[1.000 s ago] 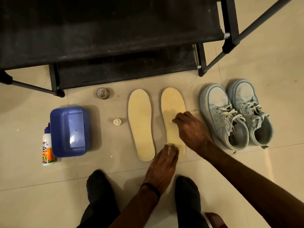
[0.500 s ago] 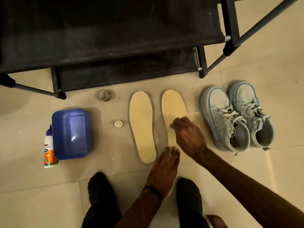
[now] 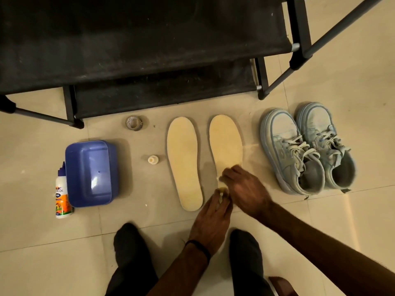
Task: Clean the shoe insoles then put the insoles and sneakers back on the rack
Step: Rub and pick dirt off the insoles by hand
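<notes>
Fingers of right hand [image 3: 245, 189] curled, rubbing right insole [image 3: 226, 144] mid-length w/ something unclear; left hand [image 3: 213, 218] flat, pinning heel. Long axis toward rack [image 3: 149, 50]; 2 hands equally near.

two pale yellow insoles [image 3: 184, 162], light blue sneakers [image 3: 307, 148] with off-white laces, a black rack [image 3: 136, 45], a blue tub [image 3: 92, 173], and a white bottle [image 3: 62, 194] with a seemingly orange label.

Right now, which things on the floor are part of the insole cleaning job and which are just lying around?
Part of the job: right insole, left insole, sneakers, rack, left hand, right hand.
Lying about: blue tub, glue bottle, tape roll, small cap.
</notes>
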